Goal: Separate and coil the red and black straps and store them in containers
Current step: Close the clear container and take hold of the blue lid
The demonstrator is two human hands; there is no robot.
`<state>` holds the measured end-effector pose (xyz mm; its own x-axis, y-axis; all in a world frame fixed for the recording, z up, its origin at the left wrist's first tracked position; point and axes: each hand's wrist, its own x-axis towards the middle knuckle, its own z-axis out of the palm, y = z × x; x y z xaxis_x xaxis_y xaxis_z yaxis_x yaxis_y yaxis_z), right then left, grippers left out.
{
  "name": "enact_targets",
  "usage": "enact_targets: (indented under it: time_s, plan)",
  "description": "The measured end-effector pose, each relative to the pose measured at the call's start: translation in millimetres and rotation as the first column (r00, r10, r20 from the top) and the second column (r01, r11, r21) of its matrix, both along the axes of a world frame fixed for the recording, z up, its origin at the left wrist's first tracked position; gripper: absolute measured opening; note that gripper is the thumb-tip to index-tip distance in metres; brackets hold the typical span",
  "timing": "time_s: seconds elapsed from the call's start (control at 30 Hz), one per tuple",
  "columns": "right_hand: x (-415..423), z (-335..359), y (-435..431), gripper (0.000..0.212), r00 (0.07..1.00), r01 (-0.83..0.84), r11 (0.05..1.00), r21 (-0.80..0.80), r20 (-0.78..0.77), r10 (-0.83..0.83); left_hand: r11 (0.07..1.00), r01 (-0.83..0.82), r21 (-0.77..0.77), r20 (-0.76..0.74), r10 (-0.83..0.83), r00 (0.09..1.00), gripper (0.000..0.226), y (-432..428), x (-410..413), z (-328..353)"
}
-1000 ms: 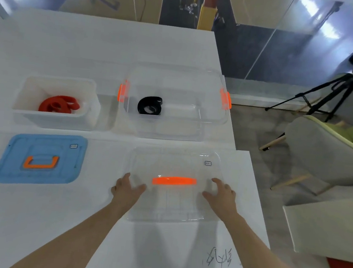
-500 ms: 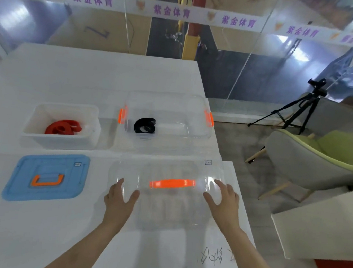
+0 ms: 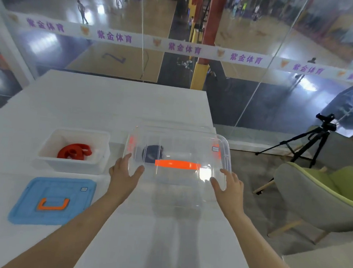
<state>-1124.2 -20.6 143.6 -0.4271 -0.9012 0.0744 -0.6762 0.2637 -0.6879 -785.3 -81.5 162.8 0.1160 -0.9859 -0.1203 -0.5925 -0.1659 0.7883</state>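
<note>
The black strap (image 3: 151,154) lies coiled in the clear container (image 3: 178,127) at the far right of the white table (image 3: 109,106). I see it only as a dim shape through the clear lid (image 3: 183,147), which I hold tilted above the container and which covers most of it. My left hand (image 3: 124,175) grips the lid's left edge, thumb on top and fingers along the rim. My right hand (image 3: 229,186) grips the right edge the same way, its fingertips partly behind the rim. The lid's orange handle (image 3: 177,164) runs across the middle between my hands, just right of the black coil.

The red strap (image 3: 75,151) sits coiled in the white bin (image 3: 70,165) just left of the clear container, uncovered. Nearer me, in front of that bin, a blue lid (image 3: 38,190) with an orange handle lies flat on the table.

Off the table's right edge stand a grey and green chair (image 3: 323,200) and, farther back, a camera on a tripod (image 3: 311,141). A glass wall (image 3: 249,93) with a lettered banner runs behind the table.
</note>
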Motion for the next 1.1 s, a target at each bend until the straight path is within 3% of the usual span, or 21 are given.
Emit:
enact_targets:
  time_s: [0.43,0.5,0.6,0.67,0.9,1.1]
  plan:
    - [-26,-2,-144,0.049,0.996,-0.066,0.973,0.222,-0.04,0.077,0.99,0.044,0.137,0.007,-0.045,0.999,0.072,-139,-23,14]
    - [-28,-10,-151,0.051,0.993,-0.086,0.961,0.264,-0.06,0.106,0.977,0.086,0.194,-0.002,-0.088,0.996,0.085,-144,-23,2]
    - [-30,-23,-154,0.056,0.978,-0.139,0.946,0.293,-0.112,0.178,0.959,0.152,0.238,0.048,-0.168,0.985,0.124,-140,-24,-10]
    - [-29,-31,-154,0.058,0.965,-0.157,0.947,0.279,-0.161,0.207,0.958,0.157,0.242,0.068,-0.178,0.982,0.134,-139,-25,-18]
    - [-27,-40,-154,0.062,0.939,-0.166,0.94,0.298,-0.243,0.243,0.954,0.174,0.245,0.246,-0.234,0.941,0.119,-145,-25,-39]
    - [-25,-38,-158,0.064,0.924,-0.189,0.929,0.319,-0.263,0.279,0.948,0.161,0.274,0.247,-0.231,0.941,0.12,-149,-26,-37]
